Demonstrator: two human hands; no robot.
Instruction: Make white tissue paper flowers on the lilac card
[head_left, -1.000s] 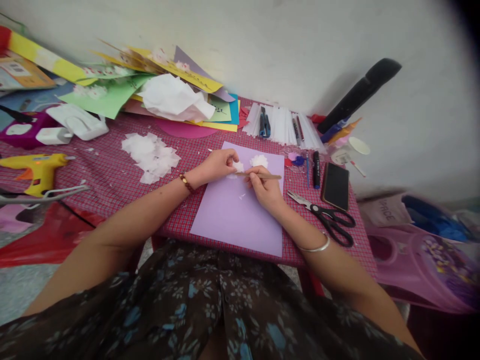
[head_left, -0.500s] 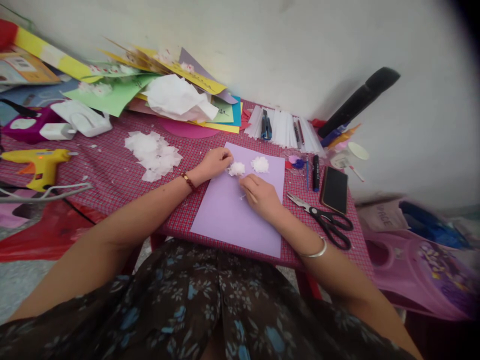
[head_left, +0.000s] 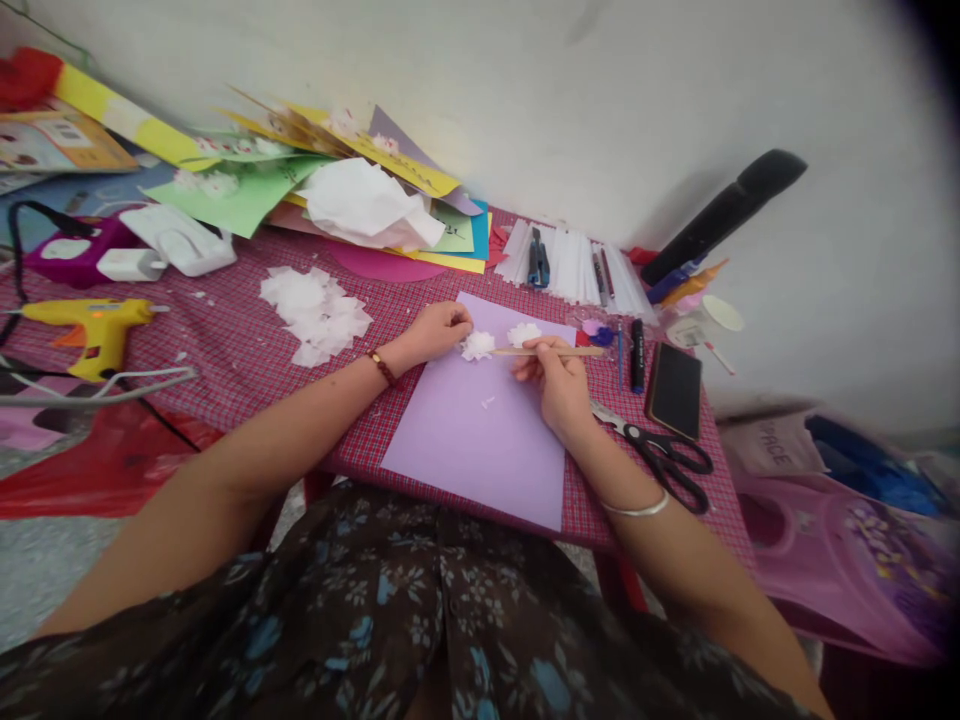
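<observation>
Grasping the stick (head_left: 589, 351) in the right hand (head_left: 564, 388), pointing its sideways long axis left toward the left tuft (head_left: 478, 347) on the sheet (head_left: 472, 445); holding the left hand (head_left: 439, 332) nearer, just beside that tuft, with bent fingers, being unable to tell if pinching anything.

I am seeing soft, grey light spreading over the table (head_left: 217, 350), a bit dim. I am not managing to tell where it is coming from. The wall (head_left: 540, 110) is looking pale and dull, and a faint shadow is lying on it, left of the black stick (head_left: 724, 218). The white paper flowers (head_left: 478, 346) are looking so bright that their folds are blurring together. The bangle (head_left: 641, 510) is shining. The top right corner is going black, and the pink plastic thing (head_left: 825, 535) is looking smeary and stretched.
</observation>
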